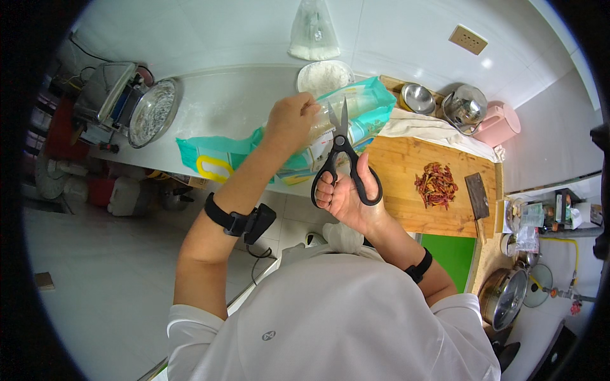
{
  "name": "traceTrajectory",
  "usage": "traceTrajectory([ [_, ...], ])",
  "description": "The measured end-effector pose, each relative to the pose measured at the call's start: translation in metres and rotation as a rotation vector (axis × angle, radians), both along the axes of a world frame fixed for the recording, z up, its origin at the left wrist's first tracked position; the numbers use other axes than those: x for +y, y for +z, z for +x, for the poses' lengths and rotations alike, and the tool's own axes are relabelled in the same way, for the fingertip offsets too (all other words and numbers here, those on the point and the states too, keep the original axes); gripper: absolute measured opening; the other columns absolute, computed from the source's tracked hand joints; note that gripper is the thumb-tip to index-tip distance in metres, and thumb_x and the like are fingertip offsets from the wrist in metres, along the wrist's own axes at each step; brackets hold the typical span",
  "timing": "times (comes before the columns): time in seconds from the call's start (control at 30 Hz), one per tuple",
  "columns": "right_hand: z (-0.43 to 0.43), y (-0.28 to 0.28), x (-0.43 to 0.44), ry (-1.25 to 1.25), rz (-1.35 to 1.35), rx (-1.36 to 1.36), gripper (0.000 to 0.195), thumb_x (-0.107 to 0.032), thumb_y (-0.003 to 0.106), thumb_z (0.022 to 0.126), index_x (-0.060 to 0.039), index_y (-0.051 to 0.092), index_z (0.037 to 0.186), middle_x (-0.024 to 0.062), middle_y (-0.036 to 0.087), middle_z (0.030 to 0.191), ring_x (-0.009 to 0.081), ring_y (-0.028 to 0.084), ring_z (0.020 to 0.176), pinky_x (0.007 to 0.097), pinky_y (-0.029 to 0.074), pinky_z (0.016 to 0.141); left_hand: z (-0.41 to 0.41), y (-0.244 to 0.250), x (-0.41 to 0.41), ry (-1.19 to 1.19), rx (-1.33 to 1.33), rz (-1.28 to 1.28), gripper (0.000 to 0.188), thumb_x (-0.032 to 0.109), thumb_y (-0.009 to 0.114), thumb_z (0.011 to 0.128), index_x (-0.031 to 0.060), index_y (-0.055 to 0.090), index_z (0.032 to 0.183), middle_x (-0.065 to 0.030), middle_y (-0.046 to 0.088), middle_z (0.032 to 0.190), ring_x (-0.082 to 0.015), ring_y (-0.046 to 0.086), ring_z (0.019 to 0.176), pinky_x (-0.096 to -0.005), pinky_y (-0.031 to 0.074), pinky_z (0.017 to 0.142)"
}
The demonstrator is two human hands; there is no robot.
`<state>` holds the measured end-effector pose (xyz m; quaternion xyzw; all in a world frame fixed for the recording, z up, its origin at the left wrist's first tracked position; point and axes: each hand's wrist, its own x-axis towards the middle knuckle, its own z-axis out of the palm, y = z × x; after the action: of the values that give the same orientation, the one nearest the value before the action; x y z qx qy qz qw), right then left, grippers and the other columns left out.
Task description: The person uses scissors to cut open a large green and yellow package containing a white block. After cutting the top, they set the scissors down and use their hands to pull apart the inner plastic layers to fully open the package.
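Observation:
My right hand (352, 195) grips black-handled scissors (340, 141), thumb through one loop and fingers through the other. The blades point away from me and stand apart, just over a turquoise printed plastic bag (369, 119). At the bag's clear plastic part, my left hand (289, 119) has its fingers curled in a pinch; the fingertips are partly hidden. The bag lies across the counter's front edge, and its yellow carry handle (199, 166) shows left of my left forearm. Behind the bag sits a white dish of white powder (325, 76).
Right of the bag, a wooden cutting board (395, 190) bears chopped dried red chillies (435, 185) and a cleaver (476, 195). Metal bowls (418, 97) and a pink jug (498, 125) stand behind it. A floury metal basin (153, 113) leans against a machine (107, 95) at left.

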<state>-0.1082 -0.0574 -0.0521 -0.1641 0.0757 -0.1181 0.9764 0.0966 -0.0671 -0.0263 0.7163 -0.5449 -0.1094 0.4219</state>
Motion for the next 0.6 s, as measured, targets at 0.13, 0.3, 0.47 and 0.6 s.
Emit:
traceTrajectory([
  [0.13,0.002,-0.009,0.001,-0.011,-0.026,-0.042,0.070,-0.077,0.034,0.086,-0.0093,0.051,0.092,0.0040,0.048,0.083,0.0193,0.046,0.079,0.0302,0.038,0.077,-0.011,0.014,-0.002,-0.031,-0.122,0.143,0.009,0.011,0.062,0.080,0.0047,0.062,0.086,-0.0136,0.065,0.078,-0.0318,0.062,0.072,-0.0387,0.049,0.067],
  [0.3,-0.004,-0.018,0.008,0.021,-0.051,-0.080,0.068,-0.073,0.033,0.090,-0.0082,0.052,0.095,0.0053,0.049,0.086,0.0197,0.047,0.082,0.0319,0.038,0.081,-0.023,0.000,-0.001,-0.017,-0.267,-0.031,0.006,0.010,0.060,0.077,0.0076,0.060,0.082,-0.0113,0.059,0.082,-0.0348,0.058,0.079,-0.0437,0.047,0.067],
  [0.47,-0.012,-0.040,0.002,0.071,-0.081,-0.078,0.068,-0.074,0.042,0.086,-0.0082,0.054,0.096,0.0038,0.048,0.094,0.0184,0.047,0.090,0.0313,0.037,0.086,-0.027,-0.003,0.005,-0.095,-0.395,-0.153,0.006,0.009,0.055,0.082,0.0055,0.059,0.084,-0.0105,0.061,0.086,-0.0340,0.061,0.082,-0.0449,0.049,0.068],
  [0.6,-0.011,-0.036,0.006,0.029,-0.022,-0.064,0.063,-0.069,0.041,0.091,-0.0077,0.055,0.095,0.0058,0.052,0.097,0.0199,0.049,0.090,0.0320,0.038,0.088,-0.025,-0.004,0.005,-0.042,-0.242,-0.135,0.009,0.013,0.059,0.082,0.0047,0.061,0.084,-0.0132,0.062,0.080,-0.0355,0.061,0.076,-0.0433,0.049,0.066],
])
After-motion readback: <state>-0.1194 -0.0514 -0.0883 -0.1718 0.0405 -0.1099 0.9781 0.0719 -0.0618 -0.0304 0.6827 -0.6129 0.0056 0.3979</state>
